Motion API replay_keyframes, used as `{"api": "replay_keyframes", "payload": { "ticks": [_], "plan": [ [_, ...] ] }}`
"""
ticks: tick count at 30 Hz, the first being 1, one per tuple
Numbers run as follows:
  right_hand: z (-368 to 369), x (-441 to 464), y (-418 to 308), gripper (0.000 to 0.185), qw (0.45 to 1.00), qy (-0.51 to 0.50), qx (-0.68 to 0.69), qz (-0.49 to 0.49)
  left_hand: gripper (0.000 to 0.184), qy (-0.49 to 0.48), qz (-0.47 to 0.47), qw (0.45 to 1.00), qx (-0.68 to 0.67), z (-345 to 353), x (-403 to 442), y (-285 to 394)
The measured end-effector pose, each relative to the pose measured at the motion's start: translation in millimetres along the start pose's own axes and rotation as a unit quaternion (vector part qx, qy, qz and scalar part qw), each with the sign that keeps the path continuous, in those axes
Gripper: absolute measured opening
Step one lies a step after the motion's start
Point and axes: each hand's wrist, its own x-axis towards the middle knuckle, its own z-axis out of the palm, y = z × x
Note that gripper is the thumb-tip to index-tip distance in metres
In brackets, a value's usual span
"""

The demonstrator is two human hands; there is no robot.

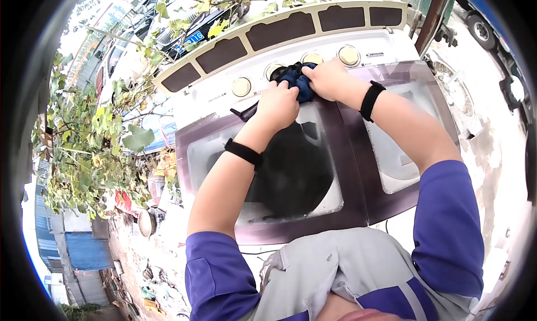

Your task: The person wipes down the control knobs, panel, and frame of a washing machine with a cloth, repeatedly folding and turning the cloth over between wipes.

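A dark blue and black bundle (302, 88), soft and crumpled like cloth, is between my hands at the control panel of a twin-tub washing machine (353, 170). My left hand (278, 105) has its fingers closed on the bundle's left side. On the right side, my right hand (331, 79) pinches it with bent fingers. A dark strap-like piece (245, 113) sticks out to the left, behind my left hand. What exactly the bundle is, I cannot make out. It partly covers a round cream knob (272, 69).
Other cream knobs, such as the left one (241, 86) and the right one (349, 55), line the panel. Leafy vines (84, 147) crowd the left side. Parked vehicles stand behind, with a truck wheel (481, 31) at far right. A round pan (147, 222) lies lower left.
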Motion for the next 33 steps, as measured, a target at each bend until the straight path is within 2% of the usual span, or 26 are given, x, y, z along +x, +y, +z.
{"api": "replay_keyframes", "payload": {
  "ticks": [6,9,11,12,15,16,19,20,21,23,25,26,27,29,30,33],
  "plan": [
    [-8.5,8.1,-26.4,0.023,1.000,-0.004,-0.004,-0.008,0.020,-0.035,-0.012,0.999,0.015,-9.5,-12.1,-11.3],
    [2.0,24.1,-52.0,0.022,0.999,0.037,0.018,-0.035,0.027,-0.059,-0.096,0.993,0.029,-15.0,-34.9,-32.3],
    [7.8,31.0,-59.8,0.020,1.000,-0.005,-0.011,-0.008,0.026,-0.010,-0.063,0.997,0.038,-2.7,-43.9,-43.0],
    [5.2,23.5,-57.0,0.021,1.000,0.009,0.022,-0.003,0.026,0.012,-0.045,0.998,0.042,-4.6,-44.8,-43.9],
    [2.8,1.4,-34.6,0.025,0.997,0.079,-0.004,0.003,0.025,-0.031,-0.025,0.999,0.008,-4.8,-24.8,-32.7],
    [10.9,0.8,-27.6,0.030,0.994,0.090,-0.059,0.004,0.023,-0.040,-0.003,0.999,0.001,-5.5,-15.2,-23.5],
    [18.6,3.2,-19.7,0.029,0.996,0.080,-0.024,0.009,0.017,-0.050,-0.044,0.997,0.045,1.5,1.6,-2.3],
    [25.0,11.2,-22.9,0.029,0.994,0.076,0.049,0.059,0.017,-0.037,-0.042,0.998,0.039,6.4,1.9,-5.0],
    [17.0,13.9,-26.0,0.030,1.000,0.015,-0.009,0.013,0.016,-0.025,-0.039,0.998,0.034,7.5,-1.2,-8.4],
    [8.6,9.3,-42.4,0.032,0.998,0.048,0.005,0.046,0.016,-0.013,-0.034,0.999,0.031,5.3,-13.8,-15.1],
    [5.8,15.7,-57.3,0.032,0.995,0.040,0.047,0.082,0.017,-0.009,-0.040,0.999,0.026,1.6,-27.0,-26.0],
    [3.1,15.2,-64.0,0.033,0.994,0.042,0.069,0.069,0.020,-0.019,-0.060,0.997,0.035,-2.4,-35.4,-27.4],
    [2.8,13.2,-70.3,0.035,0.999,0.037,0.013,0.019,0.022,0.001,-0.057,0.997,0.057,4.2,-42.3,-34.8],
    [2.8,10.8,-74.0,0.038,0.998,0.031,0.042,0.019,0.022,-0.045,-0.092,0.992,0.077,-5.5,-50.2,-28.9],
    [3.0,6.0,-67.0,0.041,0.996,0.048,0.072,0.014,0.018,-0.031,-0.080,0.991,0.106,-3.9,-52.7,-26.7],
    [-14.2,-5.6,-35.4,0.032,0.988,0.017,0.150,0.020,0.013,-0.089,-0.073,0.992,0.060,-15.6,-35.6,0.4]
  ]
}}
